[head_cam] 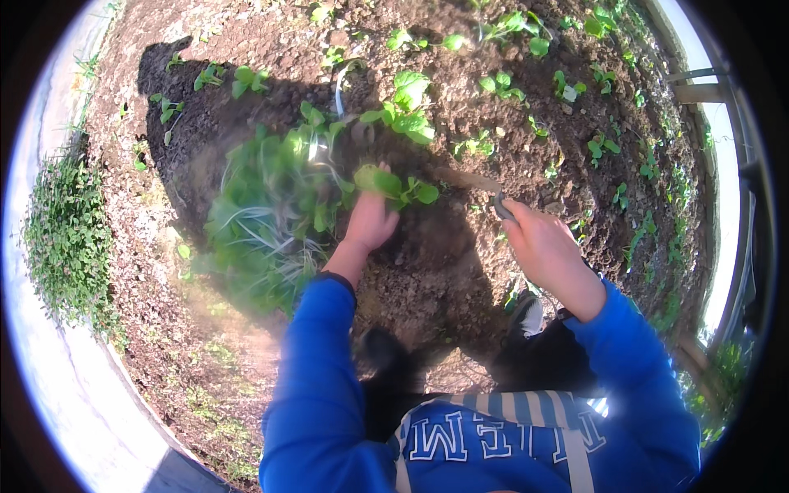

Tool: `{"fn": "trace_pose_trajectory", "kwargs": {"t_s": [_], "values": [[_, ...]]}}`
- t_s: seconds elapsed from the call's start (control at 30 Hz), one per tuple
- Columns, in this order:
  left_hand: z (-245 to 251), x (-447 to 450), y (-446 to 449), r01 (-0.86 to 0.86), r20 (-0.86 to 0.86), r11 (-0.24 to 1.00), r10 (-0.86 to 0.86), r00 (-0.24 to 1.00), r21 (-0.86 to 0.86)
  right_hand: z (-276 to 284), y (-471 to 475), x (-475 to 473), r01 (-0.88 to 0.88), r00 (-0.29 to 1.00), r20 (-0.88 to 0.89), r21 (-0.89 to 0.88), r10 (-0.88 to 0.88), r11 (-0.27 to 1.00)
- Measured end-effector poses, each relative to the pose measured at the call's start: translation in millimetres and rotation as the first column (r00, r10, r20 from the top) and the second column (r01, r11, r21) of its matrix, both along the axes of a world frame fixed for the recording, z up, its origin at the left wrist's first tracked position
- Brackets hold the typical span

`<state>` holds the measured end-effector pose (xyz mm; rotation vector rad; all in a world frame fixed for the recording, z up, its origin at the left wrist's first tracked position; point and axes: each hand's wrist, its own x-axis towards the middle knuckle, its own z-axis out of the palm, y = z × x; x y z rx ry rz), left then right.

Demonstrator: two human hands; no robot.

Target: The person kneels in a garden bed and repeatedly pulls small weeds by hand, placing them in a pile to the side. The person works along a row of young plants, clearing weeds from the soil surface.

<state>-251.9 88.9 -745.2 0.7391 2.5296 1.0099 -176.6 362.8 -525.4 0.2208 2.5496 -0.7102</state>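
Note:
My left hand [372, 223] reaches down to the soil among leafy green seedlings [385, 183]; leaves cover its fingertips, so its grip is hidden. Left of it lies a large heap of leafy seedlings with pale stems [265, 209], partly blurred. My right hand [542, 246] is closed around the grey handle of a hand tool [504, 206]. The tool's flat, soil-coloured blade [465, 180] points left, over the ground towards the seedlings by my left hand. Beyond both hands, a larger-leaved plant [410, 111] stands in the soil.
Small seedlings [502, 86] grow scattered over the brown soil ahead and to the right. A dense low bush [68, 240] stands at the left beside a pale border [80, 382]. A frame [733, 117] runs along the right edge. My shoes [527, 317] rest close below the hands.

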Motion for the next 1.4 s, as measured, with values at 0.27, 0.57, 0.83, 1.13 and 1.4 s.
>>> {"fn": "trace_pose_trajectory", "kwargs": {"t_s": [0.27,0.57,0.83,1.13,1.4], "values": [[-7,-13,7,0.286,0.03,0.934,-0.286,0.958,-0.216,5,11,1,0.039,0.997,0.074,-0.024,-0.037,0.999],[-16,0,15,0.263,0.035,0.88,-0.272,0.962,-0.396,12,16,-5,0.084,0.995,0.049,-0.056,-0.081,0.995],[-14,5,19,0.209,0.002,0.86,-0.235,0.972,-0.466,16,10,6,0.046,0.999,-0.008,-0.033,-0.046,0.998],[25,86,-5,0.065,-0.161,0.913,-0.141,0.977,-0.404,37,-3,39,-0.027,1.0,-0.016,-0.03,0.026,0.999],[106,91,-113,-0.343,-0.122,0.899,0.321,0.939,-0.272,59,-10,63,-0.086,0.99,-0.111,-0.012,0.084,0.996]]}}
